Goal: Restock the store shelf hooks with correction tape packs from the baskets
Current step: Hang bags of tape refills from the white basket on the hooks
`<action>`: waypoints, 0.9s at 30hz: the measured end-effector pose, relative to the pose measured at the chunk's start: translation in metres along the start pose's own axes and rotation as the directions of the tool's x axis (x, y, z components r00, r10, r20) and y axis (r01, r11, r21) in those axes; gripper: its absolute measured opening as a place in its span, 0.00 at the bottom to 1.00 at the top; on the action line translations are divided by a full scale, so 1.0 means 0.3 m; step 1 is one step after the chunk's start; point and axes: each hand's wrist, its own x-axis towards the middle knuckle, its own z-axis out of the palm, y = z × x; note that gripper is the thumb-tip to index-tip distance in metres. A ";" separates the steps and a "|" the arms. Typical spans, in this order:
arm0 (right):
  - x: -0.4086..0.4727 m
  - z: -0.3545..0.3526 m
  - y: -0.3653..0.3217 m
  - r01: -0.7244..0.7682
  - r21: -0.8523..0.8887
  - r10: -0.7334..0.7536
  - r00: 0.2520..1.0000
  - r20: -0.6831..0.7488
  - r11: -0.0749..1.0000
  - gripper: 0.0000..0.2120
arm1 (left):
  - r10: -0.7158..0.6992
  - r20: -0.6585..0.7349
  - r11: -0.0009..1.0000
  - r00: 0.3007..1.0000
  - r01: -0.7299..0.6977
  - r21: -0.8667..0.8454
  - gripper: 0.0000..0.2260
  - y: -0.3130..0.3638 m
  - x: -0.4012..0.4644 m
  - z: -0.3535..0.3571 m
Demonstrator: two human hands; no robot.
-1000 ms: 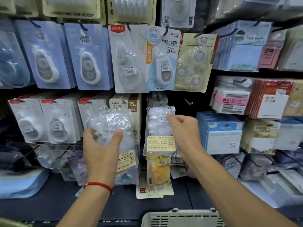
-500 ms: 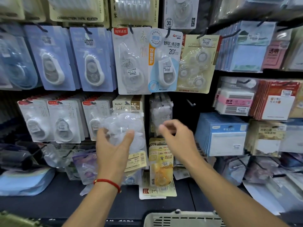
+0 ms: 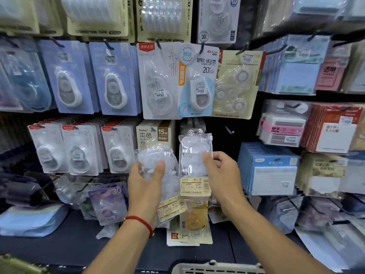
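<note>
I see the clear correction tape pack at centre, its hang hole just under the hook. It could miss and drop if my right hand tilts it. That grip pinches its edge; at nine o'clock, my left hand clamps spare packs.

Clear correction tape pack upright at shelf hooks (another bunch left)
</note>
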 end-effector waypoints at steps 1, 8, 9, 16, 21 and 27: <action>0.004 -0.004 -0.001 -0.004 0.019 0.004 1.000 -0.010 1.000 0.16 | 0.036 -0.026 0.999 0.999 -0.035 0.041 0.31 -0.003 0.008 -0.007; 0.007 0.006 -0.007 -0.049 0.079 0.050 0.999 -0.019 0.996 0.10 | 0.138 -0.119 0.981 0.983 -0.119 0.154 0.32 -0.025 0.046 -0.053; 0.009 0.006 -0.006 -0.053 0.067 0.055 0.998 -0.030 0.996 0.09 | 0.142 -0.122 0.980 0.982 -0.122 0.157 0.30 -0.021 0.048 -0.054; -0.007 -0.005 -0.011 0.155 -0.299 -0.154 0.988 0.027 0.942 0.10 | 0.164 -0.024 0.976 0.986 -0.159 0.149 0.18 0.007 0.006 -0.026; -0.056 0.038 0.009 0.222 -0.258 -0.130 0.935 0.331 0.940 0.17 | 0.069 0.067 0.998 0.995 -0.068 -0.019 0.18 -0.005 -0.029 0.027; -0.023 0.032 0.002 0.043 -0.061 -0.038 0.996 0.080 0.997 0.19 | 0.027 0.030 0.999 0.999 -0.027 0.025 0.12 0.008 -0.021 0.019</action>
